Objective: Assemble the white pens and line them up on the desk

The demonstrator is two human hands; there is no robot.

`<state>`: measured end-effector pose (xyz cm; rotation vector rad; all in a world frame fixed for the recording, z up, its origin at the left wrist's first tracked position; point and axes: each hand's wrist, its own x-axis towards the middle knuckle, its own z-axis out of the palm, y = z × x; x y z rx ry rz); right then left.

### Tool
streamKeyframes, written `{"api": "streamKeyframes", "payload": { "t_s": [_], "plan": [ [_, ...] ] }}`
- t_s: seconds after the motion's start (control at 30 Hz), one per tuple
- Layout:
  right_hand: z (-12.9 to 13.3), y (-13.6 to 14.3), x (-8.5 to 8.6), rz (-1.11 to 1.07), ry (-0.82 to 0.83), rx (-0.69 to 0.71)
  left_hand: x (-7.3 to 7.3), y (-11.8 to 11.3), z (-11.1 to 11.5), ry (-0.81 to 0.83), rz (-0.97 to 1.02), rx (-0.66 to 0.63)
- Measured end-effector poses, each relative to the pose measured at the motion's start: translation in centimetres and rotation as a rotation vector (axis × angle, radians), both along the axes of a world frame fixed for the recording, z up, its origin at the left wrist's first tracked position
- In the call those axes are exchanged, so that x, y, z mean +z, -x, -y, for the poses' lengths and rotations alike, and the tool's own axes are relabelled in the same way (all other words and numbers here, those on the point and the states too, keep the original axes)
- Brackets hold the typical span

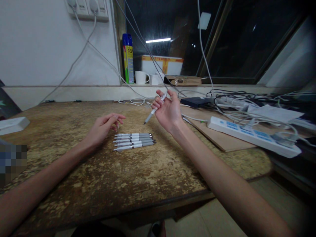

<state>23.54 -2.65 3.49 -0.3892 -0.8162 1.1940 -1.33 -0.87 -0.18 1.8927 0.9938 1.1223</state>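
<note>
A white pen with a grey grip (149,117) is held up in my right hand (168,110), its tip slanting down to the left. My fingers curl round its barrel above the worn wooden table (118,184). Several matching pens (133,143) lie side by side in a row on the tabletop, their grey grip ends toward the right. Just beyond the left end of that row, my left hand (106,124) hovers with its fingers loosely extended and nothing in them.
To the right lie a white power strip (254,136), a brown board (214,131), a dark box (196,101) and tangled cables (234,98). A spray can (128,59), a white mug (141,77) and a cardboard box (185,80) stand on the windowsill. A white object (14,125) sits far left.
</note>
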Motion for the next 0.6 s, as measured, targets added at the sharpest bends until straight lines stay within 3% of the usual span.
{"api": "streamKeyframes", "payload": {
  "t_s": [0.6],
  "plan": [
    [0.34, 0.08, 0.33, 0.045, 0.009, 0.01, 0.03, 0.05, -0.08, 0.013, -0.002, -0.009]
  ]
}}
